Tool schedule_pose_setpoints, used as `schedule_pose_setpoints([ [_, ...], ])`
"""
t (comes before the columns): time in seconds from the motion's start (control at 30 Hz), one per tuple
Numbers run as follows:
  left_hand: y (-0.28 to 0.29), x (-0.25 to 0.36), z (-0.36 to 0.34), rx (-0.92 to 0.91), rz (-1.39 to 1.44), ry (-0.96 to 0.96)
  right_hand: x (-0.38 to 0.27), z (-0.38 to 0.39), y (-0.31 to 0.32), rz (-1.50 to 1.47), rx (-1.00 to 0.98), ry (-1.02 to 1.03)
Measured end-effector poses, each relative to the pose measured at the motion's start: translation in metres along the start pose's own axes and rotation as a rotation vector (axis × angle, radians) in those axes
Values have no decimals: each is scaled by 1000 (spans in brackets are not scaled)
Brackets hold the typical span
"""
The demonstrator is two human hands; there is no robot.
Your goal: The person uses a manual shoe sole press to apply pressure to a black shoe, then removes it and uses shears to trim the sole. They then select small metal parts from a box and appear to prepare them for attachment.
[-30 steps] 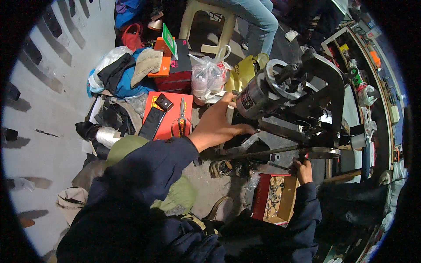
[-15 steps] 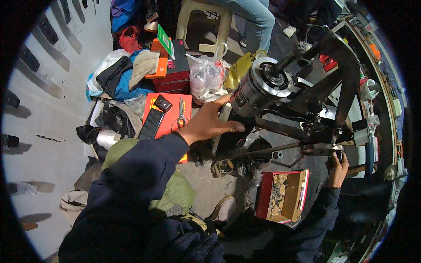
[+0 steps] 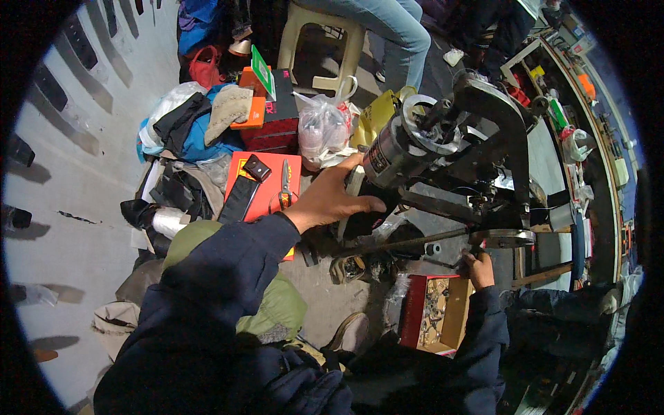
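Left hand (image 3: 330, 199) grips black motor (image 3: 395, 149); right hand (image 3: 478, 268) pinches rod (image 3: 408, 243).

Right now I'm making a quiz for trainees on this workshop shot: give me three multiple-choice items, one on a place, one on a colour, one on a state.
1. Where do the scissors lie?
A. on the orange-red board
B. in the parts box
C. on the stool

2. What colour is the outside of the parts box?
A. blue
B. red
C. white

3. What is the left hand doing?
A. holding the scissors
B. resting on the knee
C. reaching to the black machine's base

Key: 1 A, the scissors rest on the board beside a dark wallet. 2 B, the box wall shows red. 3 C, the fingers touch dark metal under the machine; the right hand is at its lower rod.
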State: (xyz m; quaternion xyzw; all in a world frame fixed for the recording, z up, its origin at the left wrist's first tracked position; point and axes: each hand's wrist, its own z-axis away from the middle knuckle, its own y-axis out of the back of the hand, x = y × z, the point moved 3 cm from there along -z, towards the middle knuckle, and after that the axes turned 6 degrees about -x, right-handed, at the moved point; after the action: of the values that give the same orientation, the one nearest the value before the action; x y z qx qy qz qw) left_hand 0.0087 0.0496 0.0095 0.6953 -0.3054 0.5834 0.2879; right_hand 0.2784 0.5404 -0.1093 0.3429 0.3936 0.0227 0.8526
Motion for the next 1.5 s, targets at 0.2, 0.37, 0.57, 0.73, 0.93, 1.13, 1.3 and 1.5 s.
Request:
schedule_pose_setpoints([
  [0.2,-1,-2,-1,48,-33,-108,-121,92,13,-823,-31,280],
  [0.37,0,-2,-3,65,-74,-137,-181,130,29,-1231,0,362],
  [0.57,0,2,-4,106,-197,-151,-224,165,-65,-1114,39,334],
  [0.73,-1,5,-2,51,-165,-70,-274,140,-106,-758,151,563],
  [0.93,-5,12,-2,46,-151,17,-263,80,-111,159,678,628],
  [1.13,-9,20,-4,26,-179,27,-260,73,-169,945,743,889],
  [1.3,-11,19,-2,1,-78,91,-284,109,-159,942,327,880],
  [1.5,-7,14,12,141,-157,-75,-318,174,-143,377,418,872],
])
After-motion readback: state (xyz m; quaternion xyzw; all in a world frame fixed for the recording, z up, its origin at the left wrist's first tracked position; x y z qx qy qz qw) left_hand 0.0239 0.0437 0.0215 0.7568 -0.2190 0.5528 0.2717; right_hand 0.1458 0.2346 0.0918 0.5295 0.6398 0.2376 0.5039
